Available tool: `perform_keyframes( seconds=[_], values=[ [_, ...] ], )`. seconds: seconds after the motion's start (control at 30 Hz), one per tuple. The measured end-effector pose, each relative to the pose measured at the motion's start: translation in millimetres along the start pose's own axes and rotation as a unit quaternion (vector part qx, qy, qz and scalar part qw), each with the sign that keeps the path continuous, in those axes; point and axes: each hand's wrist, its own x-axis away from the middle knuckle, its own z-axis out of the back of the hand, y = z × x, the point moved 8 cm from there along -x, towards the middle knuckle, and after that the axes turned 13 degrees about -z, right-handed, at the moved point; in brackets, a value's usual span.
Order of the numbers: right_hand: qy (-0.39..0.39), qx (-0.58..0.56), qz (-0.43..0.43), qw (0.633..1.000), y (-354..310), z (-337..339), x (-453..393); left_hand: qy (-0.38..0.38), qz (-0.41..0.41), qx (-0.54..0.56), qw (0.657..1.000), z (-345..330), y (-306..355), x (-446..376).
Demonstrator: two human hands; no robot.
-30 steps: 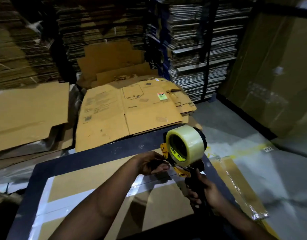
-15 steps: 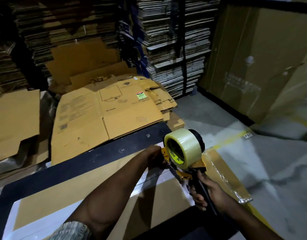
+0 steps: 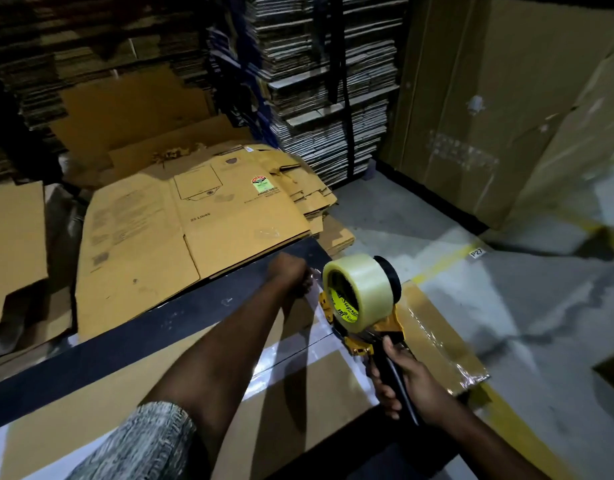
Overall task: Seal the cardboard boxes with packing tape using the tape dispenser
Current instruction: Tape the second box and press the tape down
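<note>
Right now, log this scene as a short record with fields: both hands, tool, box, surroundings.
left hand: curled at the far end of the box's taped seam; grip not clear
right hand: grips the tape dispenser handle
tape roll: clear, mounted on dispenser
box: flaps closed, clear tape along centre seam
surroundings: flattened cartons beyond box; stacked cardboard behind

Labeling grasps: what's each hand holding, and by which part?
Right hand grips the tape dispenser by its black handle. Left hand is at the box's far edge; hold unclear.
</note>
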Motion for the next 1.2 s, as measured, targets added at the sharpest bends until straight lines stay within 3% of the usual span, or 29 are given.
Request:
perform_keyframes(
  seconds=[0.17,0.3,0.47,0.57,0.77,0.97,1.07,1.2],
  values=[
    [0.029,-0.046,-0.026,0.998,-1.1,-6.8,-4.6,0.012,-0.066,-0.078,0.995,6.1,0.8,-12.7],
    [0.023,-0.054,-0.030,0.998,-0.8,-4.2,-7.6,0.018,-0.029,-0.039,0.999,9.7,-19.7,-23.6],
    [0.017,-0.029,-0.023,0.999,0.0,-0.6,-14.5,-0.020,-0.058,-0.121,0.991,3.5,-34.8,-30.5],
    [0.010,-0.020,-0.025,0.999,0.2,-1.1,-16.5,-0.012,-0.050,-0.117,0.992,6.5,-30.8,-24.9],
    [0.001,-0.031,-0.019,0.999,0.3,-0.3,-17.8,0.020,-0.055,-0.051,0.997,6.5,-27.9,-28.6],
    [0.006,-0.035,-0.015,0.999,-2.6,1.2,-18.9,-0.027,-0.089,-0.202,0.975,-6.9,-20.8,-37.1],
    [-0.002,-0.043,-0.020,0.999,-1.3,2.6,-19.4,-0.004,-0.045,-0.141,0.989,-5.4,-28.3,-34.8],
    [-0.008,-0.049,-0.026,0.998,-0.1,5.0,-20.8,-0.008,-0.041,-0.162,0.986,0.0,-22.4,-29.9]
  ],
)
